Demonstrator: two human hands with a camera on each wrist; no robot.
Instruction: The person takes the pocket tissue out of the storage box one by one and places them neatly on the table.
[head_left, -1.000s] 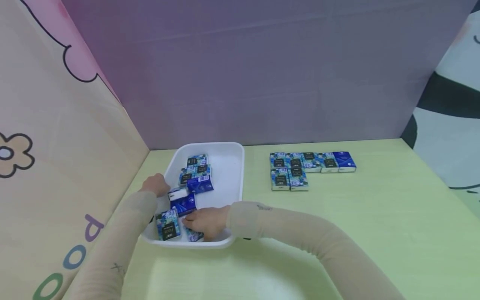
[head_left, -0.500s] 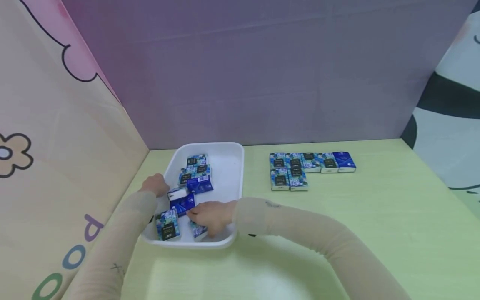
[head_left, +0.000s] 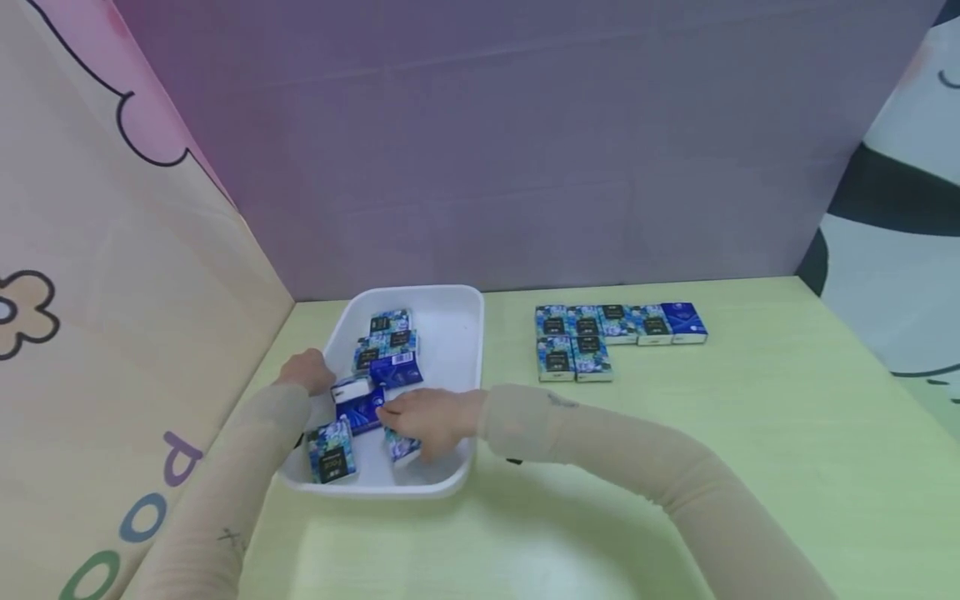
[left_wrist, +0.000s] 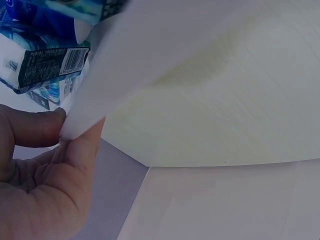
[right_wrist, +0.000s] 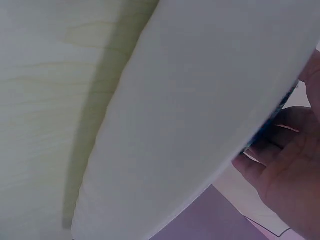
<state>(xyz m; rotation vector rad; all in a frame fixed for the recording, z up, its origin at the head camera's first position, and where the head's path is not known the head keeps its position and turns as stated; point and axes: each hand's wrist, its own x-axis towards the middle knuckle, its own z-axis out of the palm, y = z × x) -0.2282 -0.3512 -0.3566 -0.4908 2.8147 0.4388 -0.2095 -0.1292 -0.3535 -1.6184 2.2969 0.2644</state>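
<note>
In the head view, the right hand (head_left: 435,417) is inside the white tray (head_left: 453,346), toward its near right corner. Its grip pinches a flowered packet (head_left: 402,447), which lies below the fingers and is partly covered by them; its near end sticks out toward the person. The fingertips are just beside a blue packet (head_left: 362,410). Another flowered packet, the near-left one (head_left: 332,454), lies well apart from this grip. The left hand (head_left: 307,371) is at the left wall of the tray. To the right, on the surface (head_left: 540,533), seven packets (head_left: 592,360) lie in two rows, five behind and two in front.

In the left wrist view, the grip of the left hand pinches the tray rim between thumb and fingers; a packet with a barcode (left_wrist: 52,62) is inside, near the thumb.

In the right wrist view, the tray wall hides most of the held packet; only a narrow blue strip shows against the fingers.
</note>
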